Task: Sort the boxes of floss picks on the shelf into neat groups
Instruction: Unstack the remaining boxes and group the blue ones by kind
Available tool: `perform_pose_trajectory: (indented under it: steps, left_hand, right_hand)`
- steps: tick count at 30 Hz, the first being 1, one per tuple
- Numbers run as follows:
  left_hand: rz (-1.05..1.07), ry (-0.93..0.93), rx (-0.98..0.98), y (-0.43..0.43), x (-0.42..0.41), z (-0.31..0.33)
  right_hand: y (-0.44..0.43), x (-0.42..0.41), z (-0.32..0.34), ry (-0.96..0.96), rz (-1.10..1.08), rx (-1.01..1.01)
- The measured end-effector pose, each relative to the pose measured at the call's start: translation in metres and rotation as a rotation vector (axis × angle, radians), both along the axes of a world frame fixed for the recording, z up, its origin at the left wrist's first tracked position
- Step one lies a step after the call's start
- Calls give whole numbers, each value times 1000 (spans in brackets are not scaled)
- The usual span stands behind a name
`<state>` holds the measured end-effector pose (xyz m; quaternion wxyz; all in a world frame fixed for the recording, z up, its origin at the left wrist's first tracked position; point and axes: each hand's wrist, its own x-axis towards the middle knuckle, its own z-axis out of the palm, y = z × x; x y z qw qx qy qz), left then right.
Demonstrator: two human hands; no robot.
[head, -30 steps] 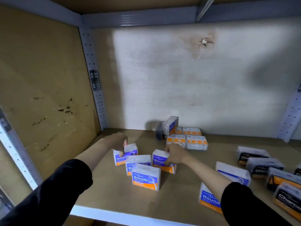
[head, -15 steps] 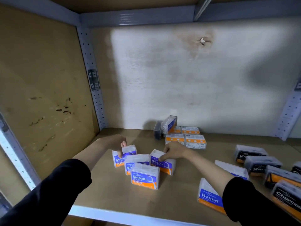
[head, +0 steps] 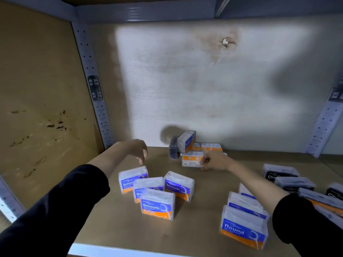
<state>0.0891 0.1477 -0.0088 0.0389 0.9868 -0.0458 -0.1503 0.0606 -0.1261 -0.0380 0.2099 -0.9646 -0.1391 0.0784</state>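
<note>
Head view: four clear plastic boxes labelled "Smooth" (head: 157,204) stand clustered on the brown shelf board (head: 204,210). Above them the left hand (head: 137,149) hovers, fingers loose and empty. Further back, the right hand (head: 213,161) pinches a flat orange-banded clear box (head: 192,159). Clear blue-labelled "Round" boxes (head: 243,230) stand front right.

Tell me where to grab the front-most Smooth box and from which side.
Pinch the front-most Smooth box by its narrow left and right ends, coming from above: it stands upright, top free, another box close behind.
</note>
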Motion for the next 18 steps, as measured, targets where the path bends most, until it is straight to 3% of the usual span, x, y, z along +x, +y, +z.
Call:
perform_pose_trajectory:
  steps: [10,18]
  left_hand:
    - [3,-394,-252,-80,49,15]
    - [-2,-363,-262,-131,76,-9]
  right_hand:
    - [-38,37,-13,-155,-150,-103]
    - [-41,58,-37,-106,-80,-352]
